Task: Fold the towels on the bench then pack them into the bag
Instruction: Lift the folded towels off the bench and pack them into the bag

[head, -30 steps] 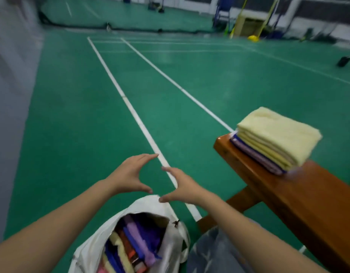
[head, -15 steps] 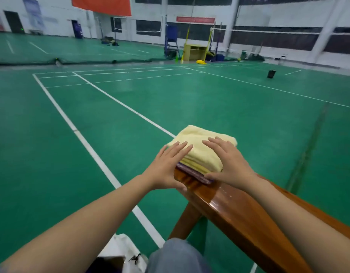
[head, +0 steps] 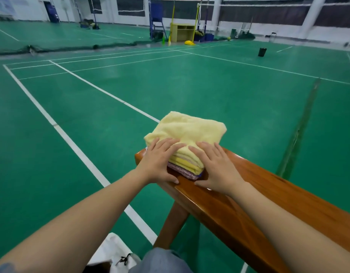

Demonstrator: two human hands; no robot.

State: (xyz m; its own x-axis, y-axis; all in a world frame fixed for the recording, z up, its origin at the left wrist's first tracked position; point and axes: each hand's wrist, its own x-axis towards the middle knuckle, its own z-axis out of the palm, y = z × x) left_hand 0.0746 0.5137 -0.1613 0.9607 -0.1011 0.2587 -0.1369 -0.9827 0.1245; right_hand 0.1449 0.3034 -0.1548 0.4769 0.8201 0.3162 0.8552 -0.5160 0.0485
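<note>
A stack of folded towels sits at the near end of the wooden bench point(head: 268, 203). A pale yellow towel point(head: 190, 129) lies on top and a purple one point(head: 183, 171) at the bottom. My left hand point(head: 160, 164) rests on the stack's front left, fingers flat on the yellow towel, thumb lying on the bench. At the front right, my right hand point(head: 217, 168) lies the same way, its thumb against the bench below the stack. The white bag point(head: 115, 253) is on the floor at the bottom left, mostly cut off by the frame.
Green court floor with white lines surrounds the bench. A bench leg point(head: 174, 223) slants down beside the bag. My knee in grey cloth point(head: 160, 261) is at the bottom edge. A black bin point(head: 262, 52) and a yellow cabinet point(head: 183, 32) stand far back.
My hands left the space above the bag and came onto the towel stack. Since half a second ago they have settled lower over its front edge, thumbs down on the bench.
</note>
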